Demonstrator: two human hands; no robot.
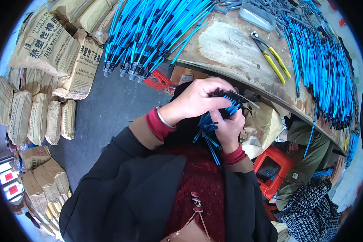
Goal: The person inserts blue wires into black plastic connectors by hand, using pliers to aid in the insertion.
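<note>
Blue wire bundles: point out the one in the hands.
The small bundle gripped by both hands, left hand and right hand, over the lap; the big bundles lie on the table.

The floor (105, 109) to the left lies open between the sacks (48, 60) and the workbench (234, 52). Blue cable bundles (149, 36) overhang the bench edge, and a red stool (272, 169) and another person's sleeve (310, 209) crowd the right.

even, bright daylight, cool tone, no hard shadows. soft shade under the table (230, 52) edge. strong fisheye: black vignette in all corners, table rim and sacks (48, 44) bow toward the edges. blown-out highlights at far left rim. centre sharp, hands crisp; slight softness and colour fringing near the periphery.
</note>
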